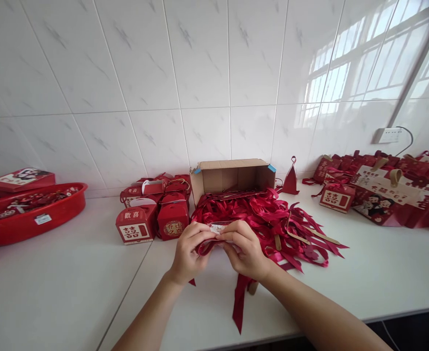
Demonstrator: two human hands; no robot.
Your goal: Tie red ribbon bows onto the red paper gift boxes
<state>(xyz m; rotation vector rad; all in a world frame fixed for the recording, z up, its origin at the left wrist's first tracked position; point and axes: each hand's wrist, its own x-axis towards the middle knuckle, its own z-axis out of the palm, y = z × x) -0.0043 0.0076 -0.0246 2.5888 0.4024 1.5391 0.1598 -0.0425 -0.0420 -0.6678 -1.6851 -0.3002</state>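
Observation:
My left hand and my right hand meet over the middle of the table, fingers pinched together. Between them is a dark red ribbon, folded into a loop near the left fingertips. A small whitish patterned piece shows above the fingertips; its kind is hard to make out. One ribbon tail hangs down below my right hand onto the white tabletop. Just behind the hands lies a heap of red ribbons, spilling out of an open cardboard box.
Red gift boxes stand at centre left. Further left is a red plastic basin holding small packets. A red pyramid-shaped box stands by the tiled wall. Many red bags and boxes crowd the right. The table's front edge runs below my right forearm.

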